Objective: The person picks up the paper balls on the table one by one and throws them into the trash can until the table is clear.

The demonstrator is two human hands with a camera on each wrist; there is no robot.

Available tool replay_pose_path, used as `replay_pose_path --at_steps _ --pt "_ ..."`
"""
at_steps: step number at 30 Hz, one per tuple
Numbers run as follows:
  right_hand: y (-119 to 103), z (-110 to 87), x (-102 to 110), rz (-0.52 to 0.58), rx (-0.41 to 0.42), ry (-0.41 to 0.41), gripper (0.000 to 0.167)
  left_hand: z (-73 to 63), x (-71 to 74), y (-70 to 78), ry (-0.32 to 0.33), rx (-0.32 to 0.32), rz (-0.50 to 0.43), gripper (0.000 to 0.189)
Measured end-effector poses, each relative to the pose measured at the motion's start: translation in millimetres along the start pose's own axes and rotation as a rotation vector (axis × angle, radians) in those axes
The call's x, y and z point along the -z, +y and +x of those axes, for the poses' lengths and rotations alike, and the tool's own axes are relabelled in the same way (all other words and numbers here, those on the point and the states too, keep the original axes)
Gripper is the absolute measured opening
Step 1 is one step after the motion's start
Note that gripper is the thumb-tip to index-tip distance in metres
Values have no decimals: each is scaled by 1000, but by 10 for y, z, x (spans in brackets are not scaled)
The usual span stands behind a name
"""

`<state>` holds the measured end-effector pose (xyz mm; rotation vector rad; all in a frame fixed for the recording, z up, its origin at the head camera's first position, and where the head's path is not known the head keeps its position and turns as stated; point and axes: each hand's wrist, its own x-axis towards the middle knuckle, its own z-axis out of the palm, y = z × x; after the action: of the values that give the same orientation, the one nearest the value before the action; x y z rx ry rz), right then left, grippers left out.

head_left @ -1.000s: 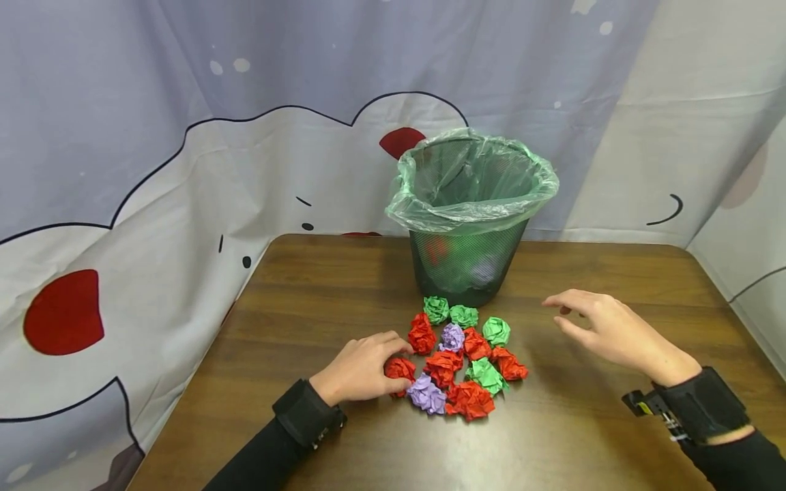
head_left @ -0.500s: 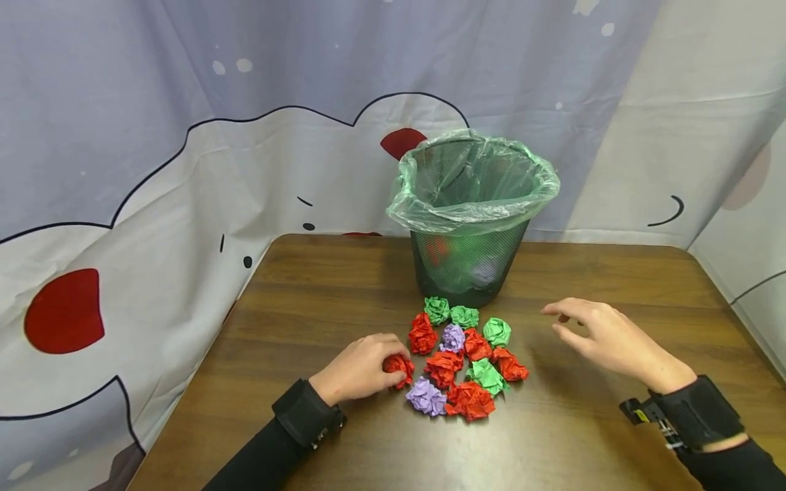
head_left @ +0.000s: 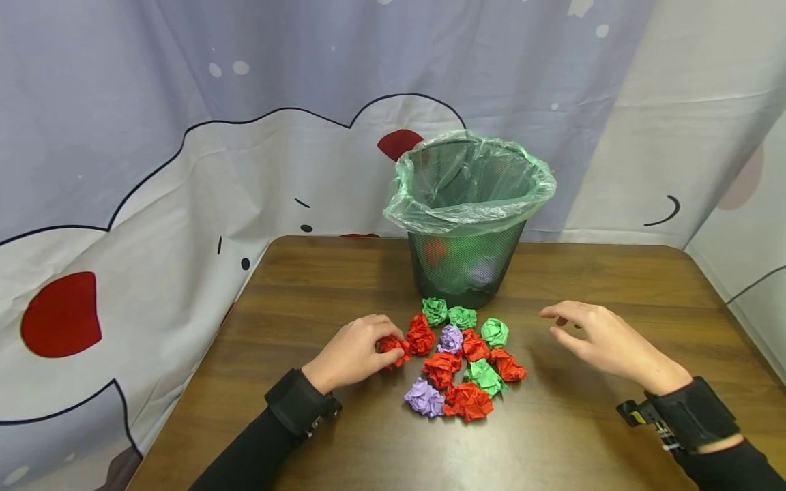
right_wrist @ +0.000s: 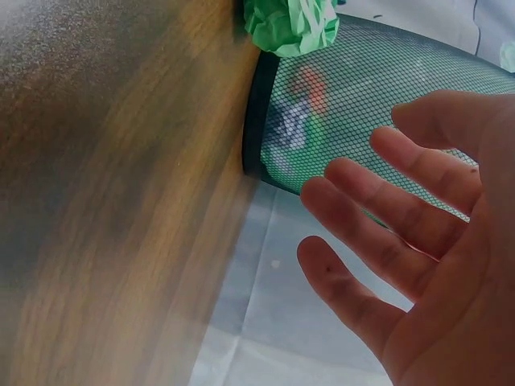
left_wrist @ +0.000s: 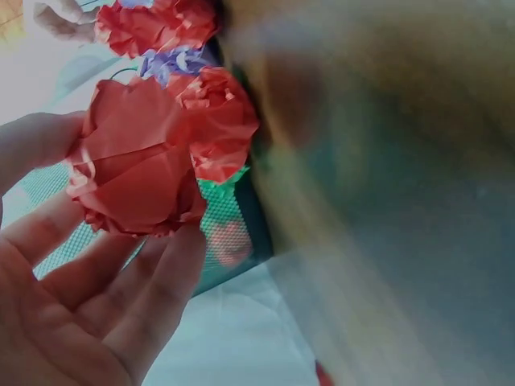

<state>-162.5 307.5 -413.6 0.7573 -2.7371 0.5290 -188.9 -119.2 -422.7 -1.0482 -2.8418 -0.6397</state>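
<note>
From my screen, the left hand [head_left: 350, 352] now has its fingers curled round a red paper ball [head_left: 393, 346], which it has drawn up and away from the heap since a second ago; back then the ball sat lower, against the purple ball [head_left: 424, 397] at the near edge of the pile. In the left wrist view the same red paper ball [left_wrist: 137, 161] sits pinched between thumb and fingertips, just off the palm. It is now beside another red ball [head_left: 420, 335] at the left of the pile of crumpled paper [head_left: 469, 361] on the table [head_left: 319, 286]. The right hand [head_left: 598, 337] stays loose and spread, holding nothing, and hovers to the right of the pile; it has sunk slightly lower than before. The right wrist view shows its fingers [right_wrist: 378, 213] straight in front of the mesh bin [head_left: 467, 262] with its green bag [head_left: 469, 181], which stands behind the pile where it stood earlier.
</note>
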Motion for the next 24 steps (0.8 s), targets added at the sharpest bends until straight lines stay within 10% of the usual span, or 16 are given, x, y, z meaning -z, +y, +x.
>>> replay_pose_path --at_steps 24 --pt "24 -49 -117 38 -37 -55 28 487 805 146 542 -207 -5 12"
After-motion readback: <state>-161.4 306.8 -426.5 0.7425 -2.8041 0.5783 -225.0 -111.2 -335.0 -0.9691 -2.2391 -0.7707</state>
